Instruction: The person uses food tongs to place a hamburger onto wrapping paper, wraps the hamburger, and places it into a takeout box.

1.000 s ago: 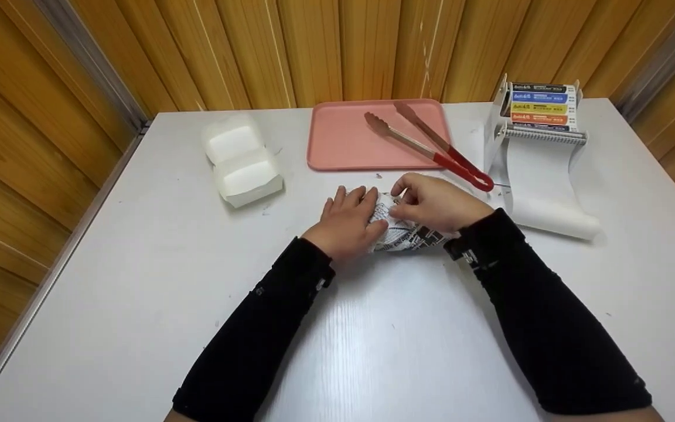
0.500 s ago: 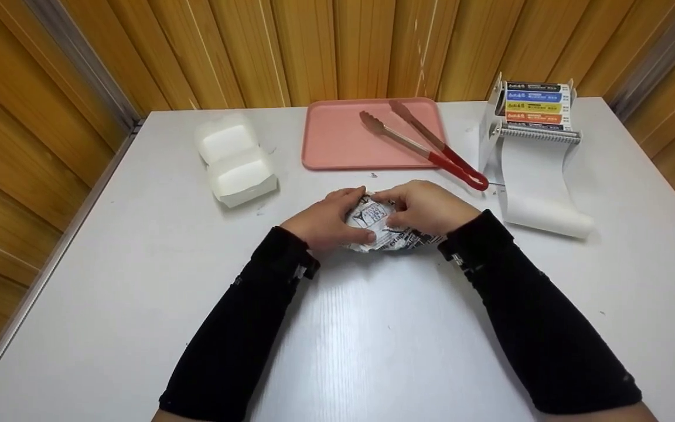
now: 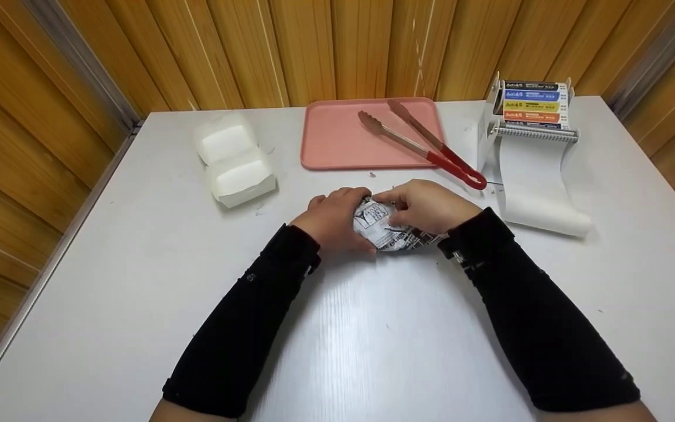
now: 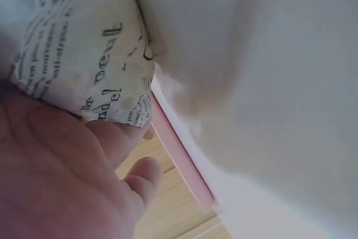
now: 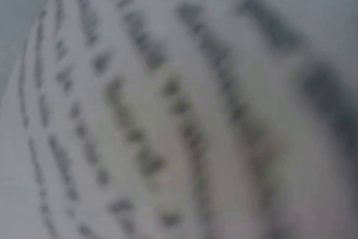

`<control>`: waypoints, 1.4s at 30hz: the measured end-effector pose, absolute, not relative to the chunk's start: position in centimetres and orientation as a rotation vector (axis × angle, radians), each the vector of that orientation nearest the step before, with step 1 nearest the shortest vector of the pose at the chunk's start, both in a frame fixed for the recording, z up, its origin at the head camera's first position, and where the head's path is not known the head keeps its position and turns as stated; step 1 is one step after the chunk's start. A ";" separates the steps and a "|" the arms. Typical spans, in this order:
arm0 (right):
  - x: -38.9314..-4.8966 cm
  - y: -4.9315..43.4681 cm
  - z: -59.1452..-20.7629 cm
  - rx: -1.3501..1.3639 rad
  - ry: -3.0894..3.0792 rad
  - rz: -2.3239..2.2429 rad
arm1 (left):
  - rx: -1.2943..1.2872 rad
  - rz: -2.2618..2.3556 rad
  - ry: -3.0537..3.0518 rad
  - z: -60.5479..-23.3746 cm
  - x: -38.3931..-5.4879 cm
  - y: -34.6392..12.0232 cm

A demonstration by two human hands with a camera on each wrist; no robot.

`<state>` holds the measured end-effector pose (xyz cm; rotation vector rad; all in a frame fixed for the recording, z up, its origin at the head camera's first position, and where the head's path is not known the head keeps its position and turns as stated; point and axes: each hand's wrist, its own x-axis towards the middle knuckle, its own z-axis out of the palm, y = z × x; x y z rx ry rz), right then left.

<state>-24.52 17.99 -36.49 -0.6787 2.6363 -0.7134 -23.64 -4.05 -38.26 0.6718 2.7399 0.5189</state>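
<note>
A rounded bundle wrapped in newsprint-patterned paper [image 3: 375, 225] sits on the table between both hands. What the paper covers is hidden. My left hand [image 3: 331, 221] grips the bundle's left side, thumb at the near edge and fingers at the far edge. In the left wrist view, the left palm [image 4: 61, 166] lies beside the printed paper [image 4: 84, 54]. From the right, my right hand [image 3: 434, 206] holds the wrapper with thumb and index finger on its upper side. Blurred printed paper [image 5: 156, 110] fills the right wrist view, and no fingers show there.
Beyond the hands lies a pink tray [image 3: 337, 138], with red-handled tongs [image 3: 454, 167] across its right part. An opened white takeout box [image 3: 238, 161] stands at left. A dispenser [image 3: 531, 108] with a white paper roll [image 3: 539, 181] is at right.
My left hand has gone from lying flat over the wrapper to gripping its left side. The right thumb and index finger have settled onto the paper. The view has shifted slightly.
</note>
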 end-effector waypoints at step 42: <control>-25.6 22.4 -36.8 -0.336 2.765 -0.648 | 0.642 0.365 2.825 -38.2 -23.6 -4.2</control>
